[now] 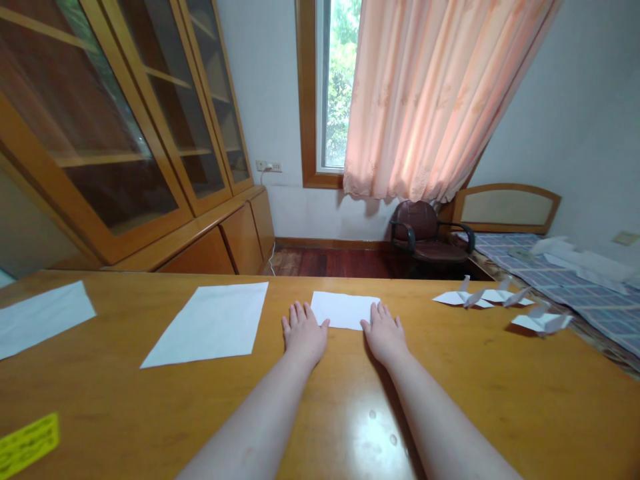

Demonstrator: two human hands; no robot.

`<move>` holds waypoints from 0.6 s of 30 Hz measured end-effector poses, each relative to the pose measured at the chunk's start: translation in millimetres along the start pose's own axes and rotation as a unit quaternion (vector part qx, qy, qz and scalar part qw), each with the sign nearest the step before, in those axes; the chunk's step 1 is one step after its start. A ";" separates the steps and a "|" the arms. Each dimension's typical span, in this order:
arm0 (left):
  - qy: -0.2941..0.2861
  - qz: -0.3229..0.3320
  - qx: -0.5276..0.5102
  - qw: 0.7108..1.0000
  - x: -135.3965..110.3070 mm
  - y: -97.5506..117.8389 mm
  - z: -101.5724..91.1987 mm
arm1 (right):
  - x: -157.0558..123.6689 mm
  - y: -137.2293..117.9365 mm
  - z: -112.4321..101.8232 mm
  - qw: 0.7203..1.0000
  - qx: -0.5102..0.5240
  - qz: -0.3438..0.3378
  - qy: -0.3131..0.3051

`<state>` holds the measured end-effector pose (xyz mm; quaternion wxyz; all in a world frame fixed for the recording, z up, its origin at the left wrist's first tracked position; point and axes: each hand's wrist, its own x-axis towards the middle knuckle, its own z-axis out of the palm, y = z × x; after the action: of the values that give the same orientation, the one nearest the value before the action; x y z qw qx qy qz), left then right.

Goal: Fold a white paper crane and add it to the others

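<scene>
A small white sheet of paper (345,309) lies flat on the wooden table (210,413), between my two hands. My left hand (304,333) rests palm down at its left edge, fingers spread, the thumb by the near left corner. At the right edge, my right hand (384,332) also lies flat with fingers apart and touches the paper. Neither hand grips anything. To the left is a larger white sheet (213,327), flat on the tabletop. Several folded paper cranes (540,321) stand at the table's right end.
Another white sheet (45,317) lies at the far left, above a yellow label (29,443). Past the table are a glass-door cabinet (200,213), a brown armchair (420,230), a peach curtain (425,100) and a bed (540,260) with papers on it.
</scene>
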<state>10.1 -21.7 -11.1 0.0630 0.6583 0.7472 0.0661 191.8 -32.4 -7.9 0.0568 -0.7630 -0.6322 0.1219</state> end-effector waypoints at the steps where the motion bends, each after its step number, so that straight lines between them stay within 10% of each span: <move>1: -0.001 0.000 -0.006 1.000 0.5 0.6 -1.2 | -0.2 -0.3 -0.2 1.000 0.001 0.001 0.001; 18: 0.021 0.049 -0.094 0.994 2.5 3.4 -6.9 | 2.2 0.1 -4.0 0.994 0.059 0.035 0.085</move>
<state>11.9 -18.9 -3.7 0.1056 0.6836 0.7058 0.1529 193.3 -30.0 -4.4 0.1508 -0.7875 -0.5898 0.0958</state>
